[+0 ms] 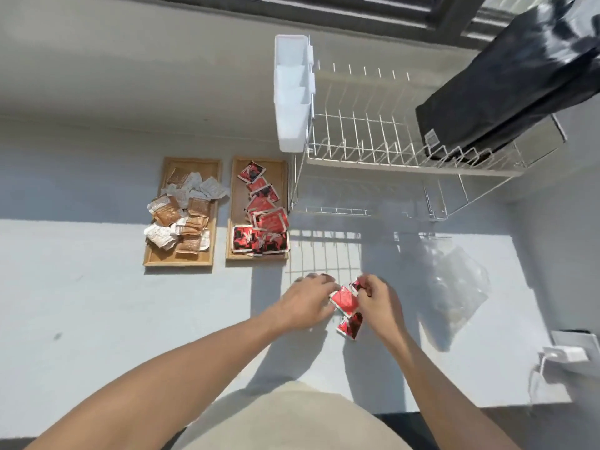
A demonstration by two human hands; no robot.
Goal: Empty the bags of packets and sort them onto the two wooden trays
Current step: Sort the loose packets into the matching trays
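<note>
White wire rack [383, 151] beside trays [258, 254]; clear bag [454, 284] by hands [378, 300].

A pale worktop [97, 303] lies half in hard sunlight, half in shade. A white wire dish rack [373, 151] stands against the plain wall [130, 60], casting a grid shadow. Dark window frame [357, 8] above.

Matt wood for both trays [194, 258]. Glossy foil on red packets [344, 299]. White-coated wire rack [383, 164], clear crinkled plastic bag [454, 284].
</note>
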